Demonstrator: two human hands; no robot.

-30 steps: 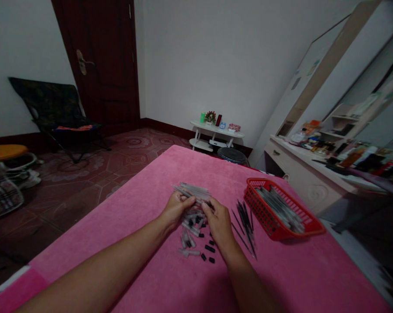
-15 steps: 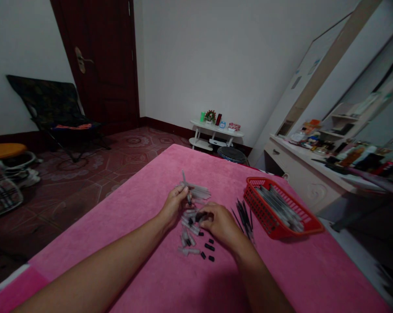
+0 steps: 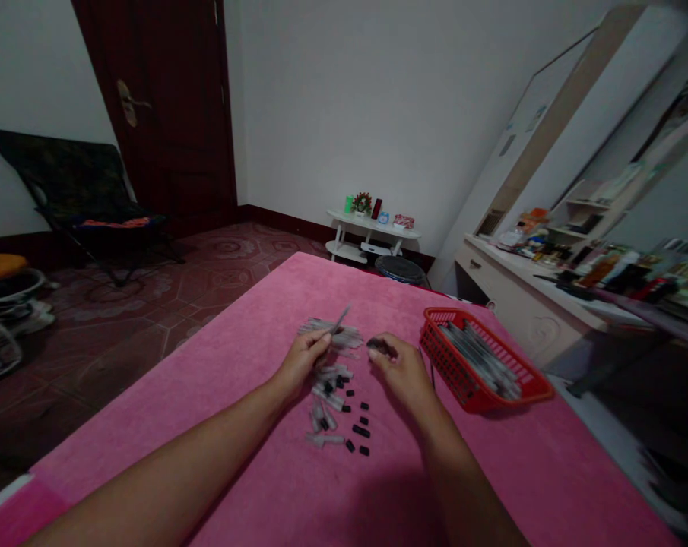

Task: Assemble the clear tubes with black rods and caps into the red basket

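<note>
My left hand [image 3: 306, 358] pinches a slim, clear grey pen barrel [image 3: 340, 319], its far end tilted up and right. Behind it lies a row of clear pen barrels [image 3: 349, 339]. Raised to the right, my right hand [image 3: 401, 368] has its fingers closed on a small black piece [image 3: 378, 346], too blurred to tell exactly. Between the hands and nearer to me lie clear pen caps [image 3: 332, 439] in a loose pile and several short black plugs [image 3: 362, 431]. Thin black refills [image 3: 432, 371] are mostly hidden behind my right hand.
A red plastic basket [image 3: 451, 372] filled with assembled-looking pens [image 3: 483, 357] stands on the pink cloth [image 3: 252, 463] at the right. Beyond it is a cluttered dressing table [image 3: 508, 277]. A round dark stool [image 3: 401, 267] stands past the far edge.
My right hand has lifted away from the cap pile, up and to the right, with the black piece. The barrel in my left hand has swung from near upright to leaning right.
</note>
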